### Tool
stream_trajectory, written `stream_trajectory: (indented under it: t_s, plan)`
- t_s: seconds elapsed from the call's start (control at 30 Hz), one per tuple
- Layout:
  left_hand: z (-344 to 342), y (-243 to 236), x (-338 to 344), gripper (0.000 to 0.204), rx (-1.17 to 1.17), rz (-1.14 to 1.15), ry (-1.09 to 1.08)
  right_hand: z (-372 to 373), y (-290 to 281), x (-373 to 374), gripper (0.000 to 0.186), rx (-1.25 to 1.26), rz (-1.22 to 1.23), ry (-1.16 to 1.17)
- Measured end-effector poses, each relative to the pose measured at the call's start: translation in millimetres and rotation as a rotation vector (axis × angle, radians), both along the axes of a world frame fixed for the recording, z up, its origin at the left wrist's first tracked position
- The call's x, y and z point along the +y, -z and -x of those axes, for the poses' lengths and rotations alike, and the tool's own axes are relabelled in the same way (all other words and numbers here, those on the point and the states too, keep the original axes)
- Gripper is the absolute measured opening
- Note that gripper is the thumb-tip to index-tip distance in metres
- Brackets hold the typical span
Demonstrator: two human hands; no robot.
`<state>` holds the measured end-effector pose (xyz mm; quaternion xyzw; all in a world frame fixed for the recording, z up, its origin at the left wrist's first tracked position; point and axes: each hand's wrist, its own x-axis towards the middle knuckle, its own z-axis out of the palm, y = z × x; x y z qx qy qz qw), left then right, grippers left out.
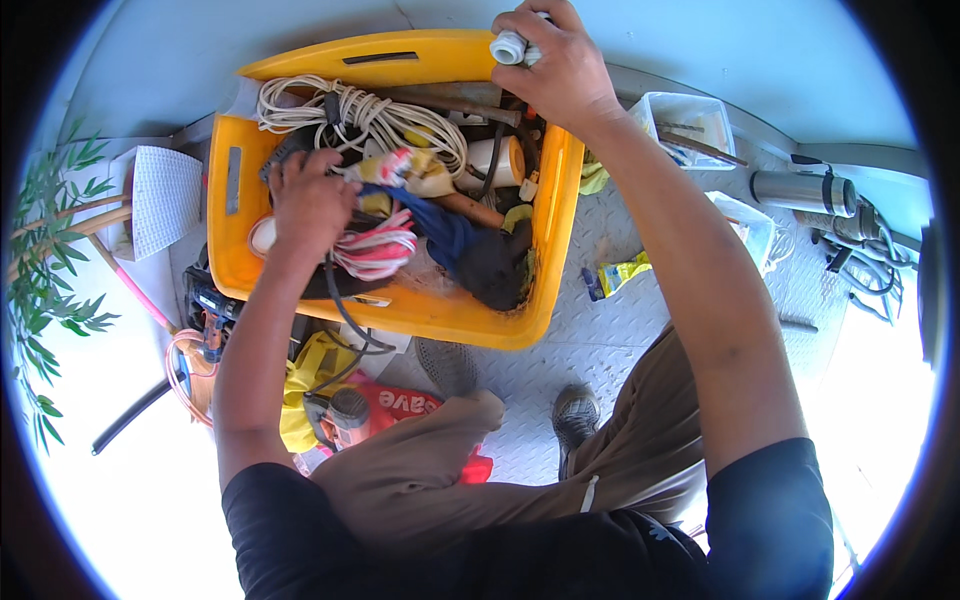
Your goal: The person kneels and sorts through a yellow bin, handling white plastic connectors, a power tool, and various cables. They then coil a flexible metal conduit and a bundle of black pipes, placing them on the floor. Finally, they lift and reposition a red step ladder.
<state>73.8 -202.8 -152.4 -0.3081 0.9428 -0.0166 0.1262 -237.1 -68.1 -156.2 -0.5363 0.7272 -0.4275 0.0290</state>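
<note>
My right hand [562, 72] is closed around a white plastic pipe fitting [510, 47] with a round open end, held above the far right corner of a yellow plastic crate [560, 230]. Inside the crate, at its left side, my left hand [312, 205] lies over the jumble with its fingers apart; what is under the palm is hidden. Near it are a coil of white cable [350, 112], a bundle of red and white cord [376, 247] and a pale stained cloth or glove [415, 172]. Dark blue cloth [430, 225] and a hammer-like tool [470, 105] lie further right.
Right of the crate stand a clear plastic box [690, 125] and a steel flask [805, 192]. A yellow packet [622, 275] lies on the metal tread floor. At left are a cordless drill [212, 315], a leafy plant [60, 260] and a white box [165, 200]. A power tool [348, 415] rests near my knee.
</note>
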Motion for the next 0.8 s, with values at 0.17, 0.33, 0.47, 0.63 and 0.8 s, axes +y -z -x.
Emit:
stream_trajectory:
  t_s: [0.17,0.33,0.47,0.63,0.8]
  plan:
    - [23.3,18.9,-12.8,0.024,-0.174,0.177,-0.077,-1.8,-7.9,1.0,0.045,-0.030,-0.057,-0.029]
    - [61.2,-8.1,4.6,0.022,-0.361,0.159,-0.147,-2.3,-8.3,1.0,0.046,-0.023,-0.038,-0.034]
    - [86.3,-23.8,37.5,0.019,-0.120,0.042,0.279,-1.6,-7.4,1.0,0.046,-0.030,-0.057,-0.005]
    - [141.2,52.1,87.6,0.025,0.080,-0.140,0.676,-1.9,-8.0,0.2,0.048,0.021,-0.065,-0.042]
    - [138.4,90.5,86.1,0.038,0.006,-0.023,0.706,0.0,-5.6,1.1,0.048,0.016,-0.104,-0.018]
